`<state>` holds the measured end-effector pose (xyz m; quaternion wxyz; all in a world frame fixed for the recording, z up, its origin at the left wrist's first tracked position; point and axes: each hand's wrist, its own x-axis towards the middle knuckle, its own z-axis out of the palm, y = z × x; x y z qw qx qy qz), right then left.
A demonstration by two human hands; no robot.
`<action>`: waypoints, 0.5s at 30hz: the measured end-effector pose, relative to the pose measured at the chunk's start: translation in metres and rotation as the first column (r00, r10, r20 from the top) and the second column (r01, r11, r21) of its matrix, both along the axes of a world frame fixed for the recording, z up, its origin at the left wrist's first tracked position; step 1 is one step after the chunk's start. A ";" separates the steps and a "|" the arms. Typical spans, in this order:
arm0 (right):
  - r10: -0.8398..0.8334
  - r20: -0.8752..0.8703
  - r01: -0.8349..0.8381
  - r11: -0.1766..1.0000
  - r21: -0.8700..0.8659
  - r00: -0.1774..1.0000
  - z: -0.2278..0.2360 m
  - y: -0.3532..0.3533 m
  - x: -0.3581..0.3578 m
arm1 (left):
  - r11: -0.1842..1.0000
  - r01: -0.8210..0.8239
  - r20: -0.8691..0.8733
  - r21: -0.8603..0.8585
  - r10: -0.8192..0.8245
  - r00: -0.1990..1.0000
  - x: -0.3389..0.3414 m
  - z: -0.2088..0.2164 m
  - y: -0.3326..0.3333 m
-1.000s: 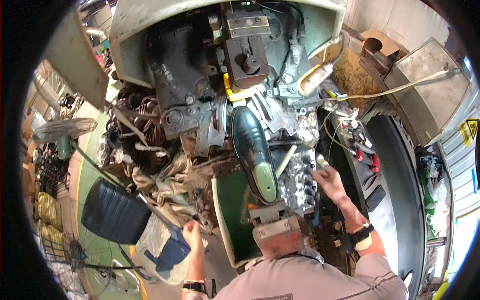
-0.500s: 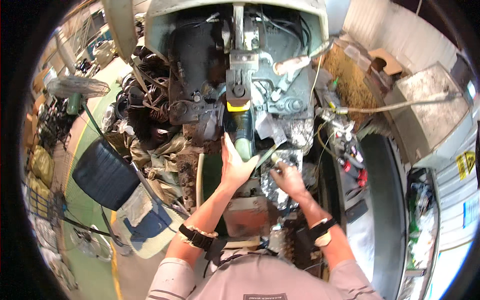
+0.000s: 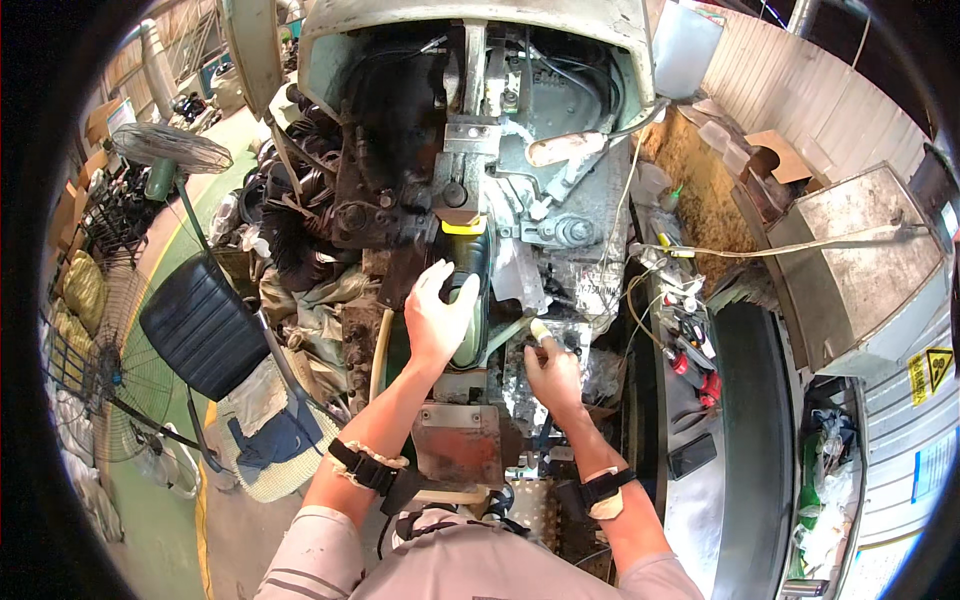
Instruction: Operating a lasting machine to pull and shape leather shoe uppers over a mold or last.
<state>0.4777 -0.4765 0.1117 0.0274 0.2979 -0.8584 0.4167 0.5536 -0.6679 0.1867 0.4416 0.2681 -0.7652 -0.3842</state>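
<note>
A dark shoe [image 3: 479, 325] with a pale green toe lies lengthwise under the machine's vertical clamp [image 3: 457, 180], a yellow piece showing at its far end. My left hand [image 3: 437, 318] reaches over it from the left, thumb and fingers curved around its upper part with a gap between them. Just right of the shoe, my right hand [image 3: 553, 375] is closed, its fingers bent; a pale yellowish tip [image 3: 540, 329] shows at them, and I cannot tell whether it is a held piece or a finger cover. Beside that tip runs a pale greenish strip [image 3: 507, 336].
Oily machine arms flank the clamp, with a worn pale handle [image 3: 566, 148] at right. A black chair [image 3: 203, 325] and a fan [image 3: 170, 148] stand left. Tools with red handles [image 3: 708, 388] and a phone [image 3: 692, 458] lie on the right ledge beside a dark belt [image 3: 765, 430].
My left hand has moved from the shoe's near left side up over its top. My right hand has shifted slightly left in the picture. The view has moved a little.
</note>
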 end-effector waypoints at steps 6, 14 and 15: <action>0.020 -0.038 -0.022 0.998 -0.056 0.999 0.001 -0.001 0.000 | 0.988 -0.154 -0.024 0.029 0.154 0.988 -0.013 0.006 0.005; 0.036 -0.090 -0.040 0.998 -0.042 0.995 -0.002 -0.001 -0.002 | 0.982 -0.188 -0.074 0.018 0.189 0.979 -0.017 -0.001 0.005; 0.031 -0.063 -0.034 0.998 -0.046 0.998 0.000 -0.002 -0.001 | 0.986 -0.163 -0.084 0.030 0.165 0.983 -0.016 -0.001 0.005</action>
